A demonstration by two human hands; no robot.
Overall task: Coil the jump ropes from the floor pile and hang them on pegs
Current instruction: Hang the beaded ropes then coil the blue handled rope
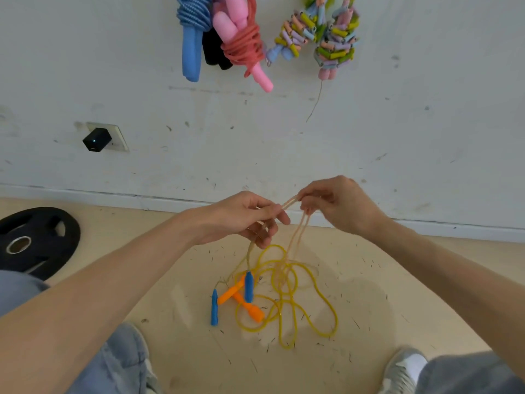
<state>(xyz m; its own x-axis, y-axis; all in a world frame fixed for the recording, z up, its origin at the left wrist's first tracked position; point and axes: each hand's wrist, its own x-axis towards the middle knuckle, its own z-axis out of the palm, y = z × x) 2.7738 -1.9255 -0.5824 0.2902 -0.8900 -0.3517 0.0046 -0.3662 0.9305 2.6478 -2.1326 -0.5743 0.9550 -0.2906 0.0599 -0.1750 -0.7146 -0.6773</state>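
Pale, almost see-through jump rope (289,201) is stretched between two hands above the floor pile.

Left hand (244,220) pinches the rope with curled fingers; right hand (338,206) is closed around a few strands, and long loops hang from it. The strands drop towards the pile on the tan floor (397,280), near two blue handles (249,287). A yellow rope (318,291) sprawls there in loose loops, with its orange handles (250,308) crossed beside the blue ones. On the white wall above hang coiled ropes: a blue rope (191,29), a pink rope (244,44) and pastel beaded ropes (335,38). A black weight plate (34,243) lies on the floor at the left.
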